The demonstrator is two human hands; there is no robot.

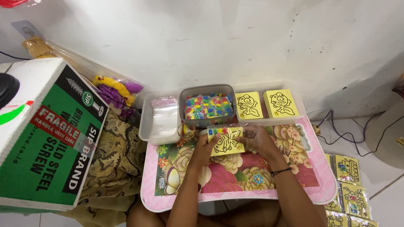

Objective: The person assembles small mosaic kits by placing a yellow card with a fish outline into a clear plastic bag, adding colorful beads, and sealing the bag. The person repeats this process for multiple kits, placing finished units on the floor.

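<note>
1. Both hands up at the far edge of a small pink lap table with a flowery top point(320, 185), working one little packet between them.
2. Left hand point(205, 145) pinching the left edge of a yellow card with a black fish outline point(226, 142), fingers curled onto it.
3. Right hand point(257, 141) gripping the right edge of that same card, thin black band on the wrist point(281, 171).
4. Card sitting inside a clear bag by the look of it, with a few small coloured pieces along its top edge. Can't tell how the pieces are fixed, too small.
5. Card held just above the table, right in front of a grey tub of mixed coloured bits point(207, 106), almost touching its near wall.
6. Left of that tub, a clear tub holding a stack of empty plastic bags point(162, 120).
7. Right of it, two stacks of yellow fish cards point(264, 105) in a clear tray.
8. Down on the floor at the right, a row of finished yellow packets point(349, 189) overlapping each other.
9. Off to the left, a green and white cardboard box point(46, 134) on patterned cloth, well away from the hands.
</note>
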